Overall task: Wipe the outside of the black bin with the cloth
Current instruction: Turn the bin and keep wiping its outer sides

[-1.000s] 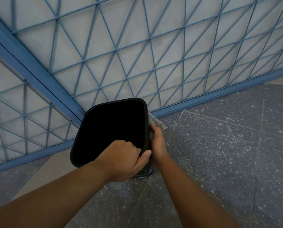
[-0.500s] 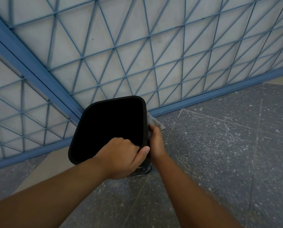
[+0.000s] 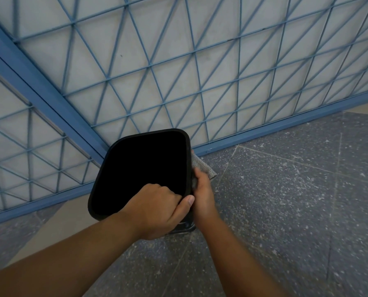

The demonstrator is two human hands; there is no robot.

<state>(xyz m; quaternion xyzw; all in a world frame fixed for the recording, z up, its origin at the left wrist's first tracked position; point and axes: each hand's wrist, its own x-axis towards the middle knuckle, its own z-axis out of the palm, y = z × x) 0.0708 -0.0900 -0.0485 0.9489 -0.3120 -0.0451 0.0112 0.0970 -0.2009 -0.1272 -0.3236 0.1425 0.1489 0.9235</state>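
Wiping the right outer wall of the rounded-square black plastic bin [image 3: 106, 168].
The left hand [image 3: 157, 209] grips the near rim; the right hand [image 3: 202, 194] presses the grey woven cloth [image 3: 202, 166] against the wall just beyond its fingers, so the next stroke likely needs steady pressure.

- The black bin [image 3: 140, 168] stands on the speckled grey floor [image 3: 286, 200], just beside a blue metal grille [image 3: 178, 71].
- The left hand [image 3: 157, 209] grips the bin's near rim.
- The right hand [image 3: 203, 191] presses a grey cloth [image 3: 202, 166] against the bin's right outer side.
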